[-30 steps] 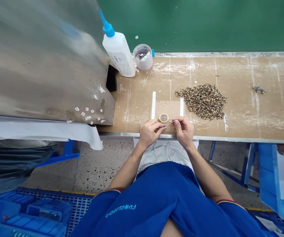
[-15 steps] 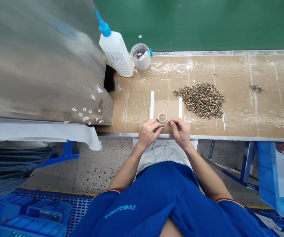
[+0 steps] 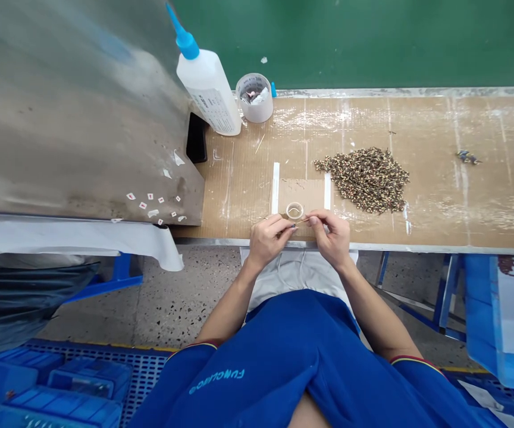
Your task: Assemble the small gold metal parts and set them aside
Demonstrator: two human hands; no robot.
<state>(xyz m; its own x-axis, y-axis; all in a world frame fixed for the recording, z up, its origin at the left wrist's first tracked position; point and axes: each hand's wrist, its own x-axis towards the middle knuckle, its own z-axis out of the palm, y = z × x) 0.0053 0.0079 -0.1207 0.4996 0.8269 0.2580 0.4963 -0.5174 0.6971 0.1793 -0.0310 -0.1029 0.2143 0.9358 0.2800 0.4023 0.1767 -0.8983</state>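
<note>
My left hand (image 3: 269,239) is closed in a pinch on a tiny dark bluish part (image 3: 293,226), too small to name. Between the fingers of my right hand (image 3: 332,238) is a thin wooden toothpick (image 3: 302,222), its tip pointing left at that part. Just beyond my fingertips sits a small round dish (image 3: 294,210) with a white rim, on a cardboard square (image 3: 304,191) held by white tape strips. Right of the square lies a heap of tiny brown and cream parts (image 3: 366,181).
A white bottle with a blue nozzle (image 3: 210,92) and a tape roll (image 3: 257,111) holding scraps stand back left, beside a black phone-like object (image 3: 197,138). A loose toothpick (image 3: 260,144) lies nearby. Several bluish pieces (image 3: 467,157) lie far right. A metal panel (image 3: 82,119) borders the left.
My right hand has shifted slightly right, drawing the toothpick a little away from the part in my left hand. The left hand stays nearly in place. The camera view has moved slightly.
</note>
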